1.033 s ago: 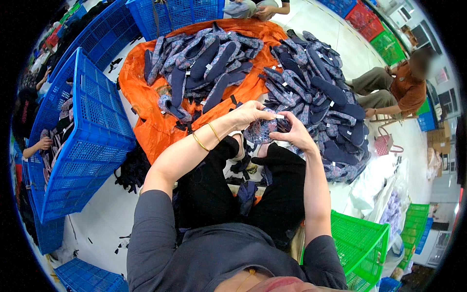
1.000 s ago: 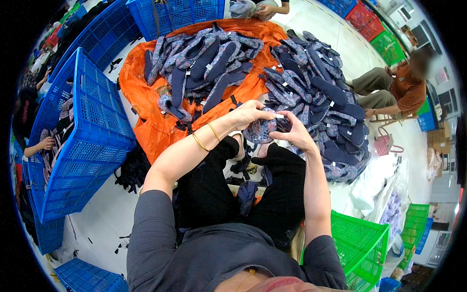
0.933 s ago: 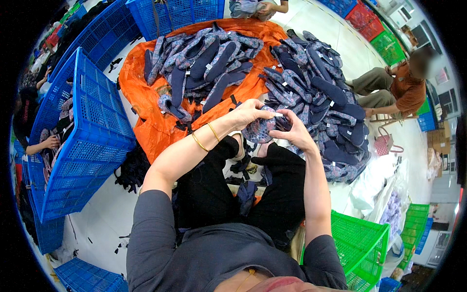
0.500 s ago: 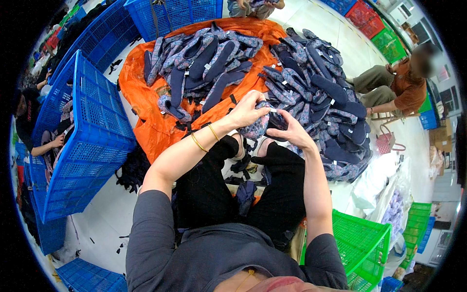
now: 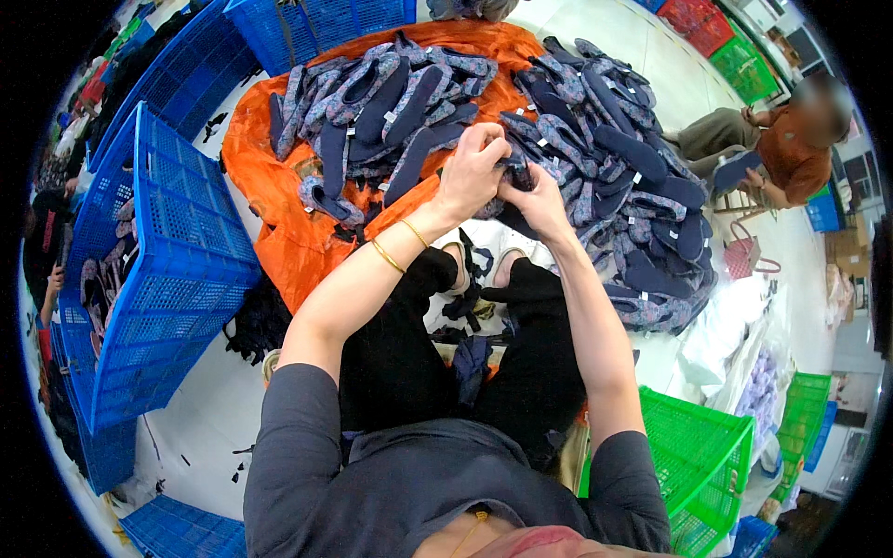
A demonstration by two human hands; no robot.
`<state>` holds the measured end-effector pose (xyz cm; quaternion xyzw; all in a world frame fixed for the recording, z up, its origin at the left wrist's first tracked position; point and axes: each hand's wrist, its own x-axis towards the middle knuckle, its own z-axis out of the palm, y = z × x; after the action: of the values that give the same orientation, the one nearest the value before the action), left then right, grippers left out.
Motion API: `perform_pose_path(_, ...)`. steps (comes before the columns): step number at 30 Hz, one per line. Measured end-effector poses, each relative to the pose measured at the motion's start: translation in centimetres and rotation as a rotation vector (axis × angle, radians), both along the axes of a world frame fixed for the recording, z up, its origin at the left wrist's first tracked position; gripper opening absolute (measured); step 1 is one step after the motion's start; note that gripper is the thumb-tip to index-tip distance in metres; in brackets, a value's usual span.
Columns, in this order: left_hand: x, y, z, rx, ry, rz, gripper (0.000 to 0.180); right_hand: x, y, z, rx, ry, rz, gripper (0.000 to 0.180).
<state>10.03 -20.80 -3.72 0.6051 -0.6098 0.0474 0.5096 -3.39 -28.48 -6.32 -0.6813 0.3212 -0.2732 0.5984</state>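
1) Left hand (image 5: 473, 172): fingers bent inward and closed on a dark cloth item (image 5: 516, 175); back of the hand toward the camera; two gold bangles (image 5: 389, 257) on that forearm;
2) Right hand (image 5: 539, 200): thumb and fingers pinched on the same item, just beside the left hand; both grips closed;
3) Dark cloth item: held up between the two hands, in front of the person's knees and near the slipper piles; mostly covered by fingers, so its full shape cannot be told;
4) Left slipper pile (image 5: 372, 116): floral uppers and navy soles, heaped on an orange sheet (image 5: 265, 219); several small white tags show;
5) Right slipper pile (image 5: 642, 191): same kind of slippers, heaped loosely, beyond and to the right of the right hand;
6) Surroundings: large blue crate (image 5: 195, 246) at left, tilted; black scraps (image 5: 256, 325) beside it on the floor; green crate (image 5: 698, 442) by the right elbow;
7) Co-worker (image 5: 795, 153): seated at far right, in a rust-brown top, holding a navy-soled slipper (image 5: 738, 170); pink handbag (image 5: 741, 259) on the floor nearby
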Motion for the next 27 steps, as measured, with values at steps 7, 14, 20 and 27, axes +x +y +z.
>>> perform_pose_path(7,0.9,-1.4,1.1,-0.062,-0.142,-0.134,0.023,-0.8,-1.5,1.2,-0.012,-0.063,-0.162,0.031)
perform_pose_path(14,4.1,-0.8,1.9,0.502,0.821,-0.686,0.044,-3.3,-1.1,5.6,0.339,-0.184,-0.052,0.024)
perform_pose_path(20,5.0,-0.4,1.2,0.602,1.145,-0.962,0.062,-4.1,-1.4,5.0,0.45,-0.25,0.001,0.021)
perform_pose_path(27,3.9,-0.4,1.1,0.58,1.188,-0.883,0.051,-3.7,-0.6,4.2,0.561,-0.328,-0.065,0.026)
